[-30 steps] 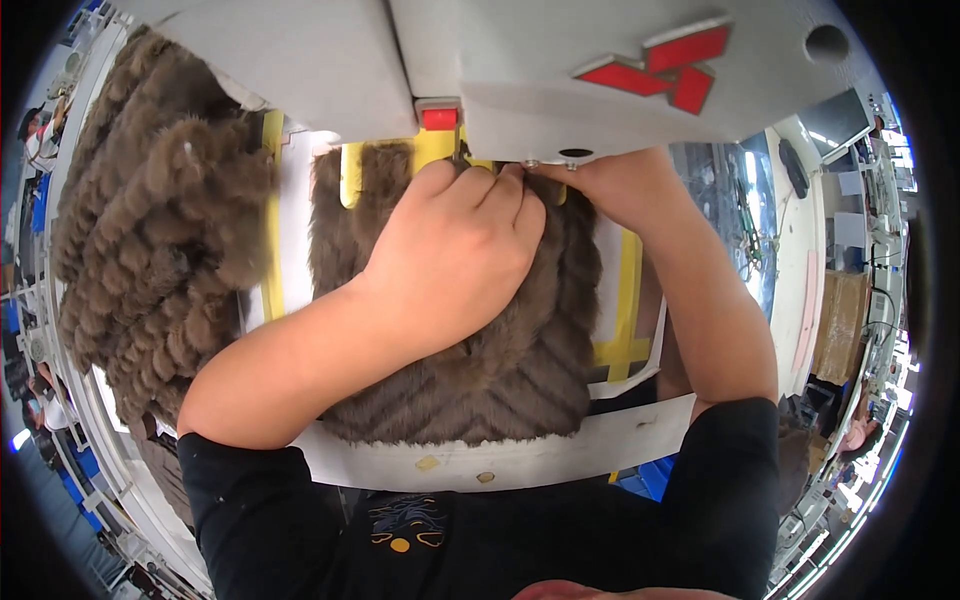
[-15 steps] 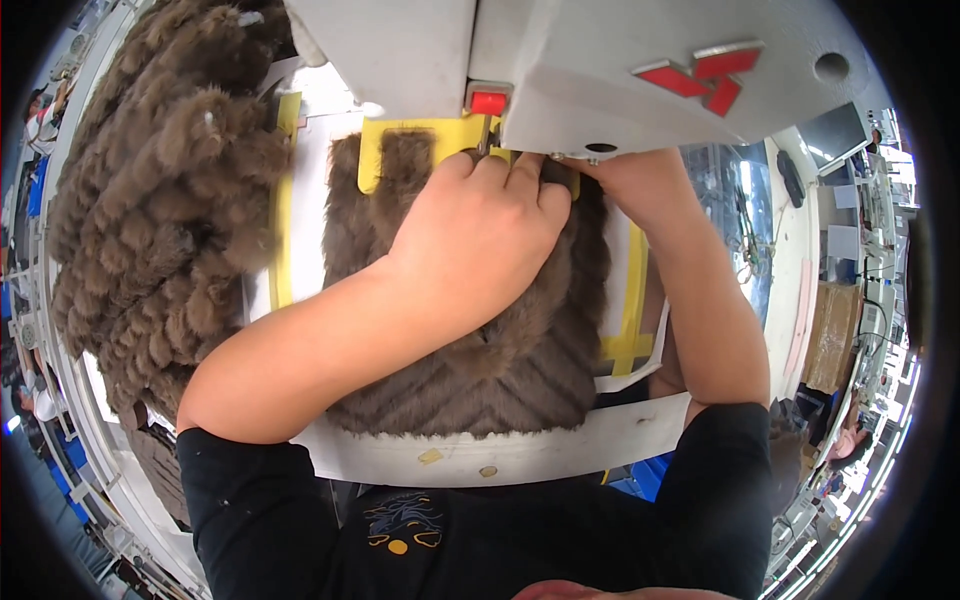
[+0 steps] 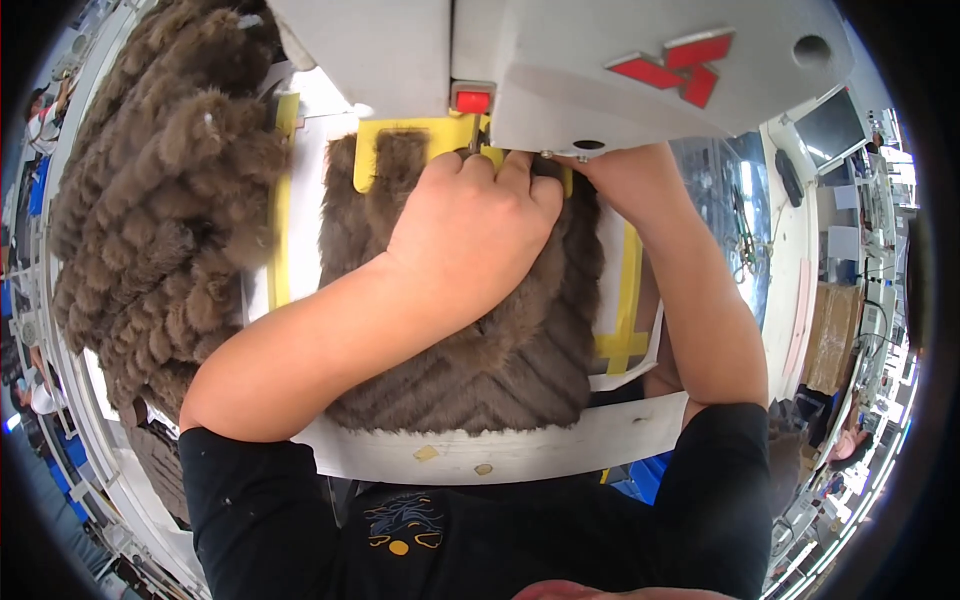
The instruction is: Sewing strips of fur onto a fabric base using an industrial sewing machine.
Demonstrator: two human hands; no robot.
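A brown fur piece (image 3: 500,385) with a chevron pattern lies under the head of a white sewing machine (image 3: 390,50). My left hand (image 3: 485,215) rests on its upper part, fingers curled down into the fur just below the needle bar (image 3: 475,130). Those fingertips are hidden by my own knuckles and the fur. To the right, my right hand (image 3: 625,180) reaches in under the machine arm, which covers its fingers. A yellow plate (image 3: 364,165) with a cut-out surrounds the sewing spot, with fur showing through the opening.
A large heap of brown fur (image 3: 170,220) fills the left side of the table. Yellow tape strips (image 3: 284,230) run along the white work surface. The machine arm hangs low over my hands. A cardboard box (image 3: 832,335) and a screen (image 3: 825,130) stand at the right.
The machine head appears a little further left in the picture, and the fur and my left hand have shifted slightly left too. Both hands keep nearly the same pose near the needle.
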